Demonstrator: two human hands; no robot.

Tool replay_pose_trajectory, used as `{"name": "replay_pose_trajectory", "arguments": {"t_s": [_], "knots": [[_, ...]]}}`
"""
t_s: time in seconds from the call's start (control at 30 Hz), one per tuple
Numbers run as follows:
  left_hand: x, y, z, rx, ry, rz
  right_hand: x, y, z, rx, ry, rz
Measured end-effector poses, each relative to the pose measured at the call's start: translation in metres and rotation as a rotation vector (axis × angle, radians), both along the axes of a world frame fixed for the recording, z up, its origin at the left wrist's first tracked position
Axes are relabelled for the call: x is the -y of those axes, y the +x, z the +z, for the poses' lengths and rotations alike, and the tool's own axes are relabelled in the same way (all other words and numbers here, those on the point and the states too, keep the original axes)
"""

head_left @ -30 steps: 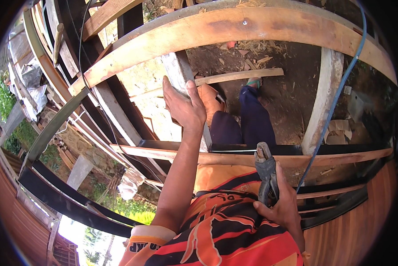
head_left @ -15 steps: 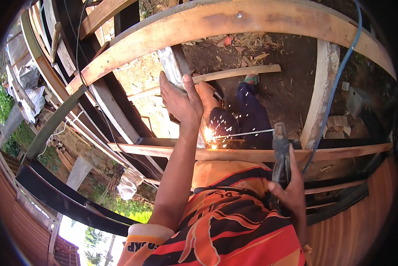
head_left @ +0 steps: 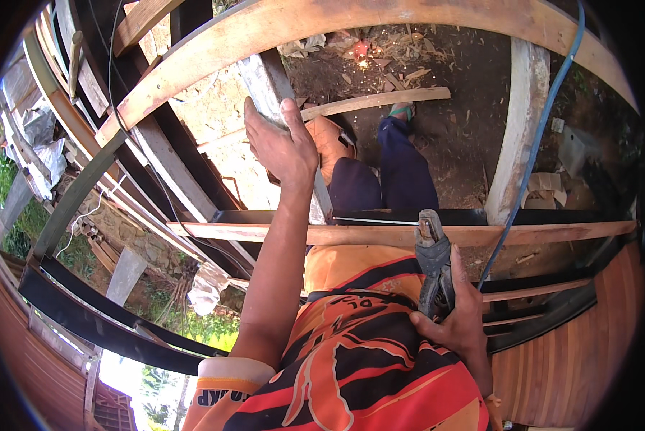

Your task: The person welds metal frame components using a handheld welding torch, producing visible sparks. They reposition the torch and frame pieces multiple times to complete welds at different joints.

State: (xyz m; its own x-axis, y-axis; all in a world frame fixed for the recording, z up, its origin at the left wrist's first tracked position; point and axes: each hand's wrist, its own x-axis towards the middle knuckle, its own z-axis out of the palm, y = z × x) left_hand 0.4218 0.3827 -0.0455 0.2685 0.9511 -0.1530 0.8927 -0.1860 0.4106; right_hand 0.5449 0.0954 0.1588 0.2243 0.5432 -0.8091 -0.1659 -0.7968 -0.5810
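Note:
My right hand (head_left: pixel 460 317) is wrapped round a welding electrode holder (head_left: pixel 434 262) with worn dark grey jaws. A thin pale welding rod (head_left: pixel 376 220) sticks out leftward from the jaws, its tip close to the foot of a grey metal post (head_left: pixel 263 85). Around that post, higher up, my left hand (head_left: pixel 285 147) is closed, fingers along one side and thumb on the other. A reddish-brown bar (head_left: pixel 380 235) and a black bar (head_left: pixel 473 217) cross just in front of my body. No arc shows at the rod's tip.
A wide curved tan beam (head_left: pixel 351 18) spans the far side. At right, a pale upright post (head_left: pixel 516 129) stands beside a hanging blue cable (head_left: pixel 534 151). A black cable (head_left: pixel 150 154) runs down the left. Below, dirt ground (head_left: pixel 466 93) bears scraps and glowing specks.
The bright arc and flying sparks at the rod's tip have gone out. My right hand and the electrode holder have shifted left and nearer to me. The left hand still grips the post.

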Motion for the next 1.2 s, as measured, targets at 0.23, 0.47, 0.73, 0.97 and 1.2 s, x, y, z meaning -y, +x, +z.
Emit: {"name": "replay_pose_trajectory", "arguments": {"t_s": [0.23,0.47,0.73,0.97,1.2], "knots": [[-0.0013,0.0009,-0.0007,0.0,-0.002,-0.006,-0.0047,-0.0029,0.0014,-0.034,-0.03,-0.016],[0.0002,-0.0006,-0.0012,-0.001,0.037,-0.022,-0.0067,-0.0019,-0.0029,-0.024,-0.02,0.029],[0.0022,0.0016,0.0015,-0.038,0.039,-0.036,-0.003,-0.0035,-0.0005,-0.014,-0.037,0.051],[0.0014,-0.0008,0.0021,-0.069,0.04,-0.025,-0.0041,-0.0045,-0.0028,-0.03,-0.022,0.017],[-0.0022,-0.0016,-0.0005,-0.041,0.036,-0.035,-0.0036,-0.0095,-0.0036,-0.024,-0.017,-0.002]]}}
